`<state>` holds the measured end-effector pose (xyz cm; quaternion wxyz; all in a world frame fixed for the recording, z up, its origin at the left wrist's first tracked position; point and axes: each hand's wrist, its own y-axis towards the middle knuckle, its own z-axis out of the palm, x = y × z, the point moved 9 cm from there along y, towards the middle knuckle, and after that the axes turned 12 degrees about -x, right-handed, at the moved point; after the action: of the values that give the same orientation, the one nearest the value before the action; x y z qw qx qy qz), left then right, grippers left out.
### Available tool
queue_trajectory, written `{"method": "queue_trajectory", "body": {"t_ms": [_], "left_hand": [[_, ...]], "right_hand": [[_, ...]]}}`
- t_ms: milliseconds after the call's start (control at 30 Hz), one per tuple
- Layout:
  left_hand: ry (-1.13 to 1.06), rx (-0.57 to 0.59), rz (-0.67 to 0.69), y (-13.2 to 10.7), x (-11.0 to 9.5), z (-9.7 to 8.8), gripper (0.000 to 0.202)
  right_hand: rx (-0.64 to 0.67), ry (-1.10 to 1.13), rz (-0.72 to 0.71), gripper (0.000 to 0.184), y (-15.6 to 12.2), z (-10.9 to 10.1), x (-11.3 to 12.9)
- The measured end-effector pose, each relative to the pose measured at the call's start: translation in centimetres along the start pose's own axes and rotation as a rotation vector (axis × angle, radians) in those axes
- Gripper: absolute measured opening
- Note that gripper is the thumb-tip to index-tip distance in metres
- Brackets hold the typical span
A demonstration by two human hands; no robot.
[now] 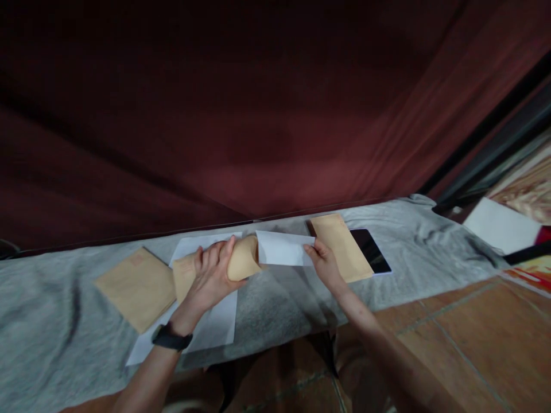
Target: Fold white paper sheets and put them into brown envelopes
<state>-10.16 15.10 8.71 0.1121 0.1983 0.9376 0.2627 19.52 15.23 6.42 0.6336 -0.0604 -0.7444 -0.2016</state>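
Note:
My left hand (214,274) is wrapped round a brown envelope (241,261), bowing it so its mouth faces right. My right hand (323,264) pinches the right end of a folded white paper (282,249), whose left end meets the envelope's mouth. I cannot tell how far the paper reaches inside. Both are held just above a grey cloth (284,298) on the table. A black band (171,338) is on my left wrist.
A white sheet (215,324) lies under my left hand, with a brown envelope (135,287) on its left. Another brown envelope (342,244) partly covers a dark tablet (372,249) on the right. Dark red curtain (241,115) behind; tiled floor (473,338) below.

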Motion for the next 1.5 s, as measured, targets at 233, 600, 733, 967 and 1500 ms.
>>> {"method": "queue_trajectory", "body": {"t_ms": [233, 600, 733, 967, 1500], "left_hand": [[0.062, -0.071, 0.010, 0.1, -0.4, -0.6, 0.102], [0.040, -0.014, 0.042, 0.1, -0.8, 0.1, 0.107], [0.038, -0.056, 0.034, 0.2, -0.7, -0.2, 0.107], [0.036, -0.107, 0.090, 0.2, -1.0, -0.6, 0.105], [0.000, -0.109, 0.103, 0.4, -1.7, -0.3, 0.112]], "right_hand": [[0.049, -0.029, -0.064, 0.039, 0.3, -0.3, 0.7], [0.099, -0.014, -0.096, 0.032, 0.2, -0.1, 1.2], [0.102, -0.058, -0.102, 0.035, 0.1, -0.1, 1.2], [0.122, -0.082, -0.098, 0.033, 0.2, 0.0, 0.8], [0.111, -0.111, -0.127, 0.029, -0.9, -0.1, 2.4]]}}
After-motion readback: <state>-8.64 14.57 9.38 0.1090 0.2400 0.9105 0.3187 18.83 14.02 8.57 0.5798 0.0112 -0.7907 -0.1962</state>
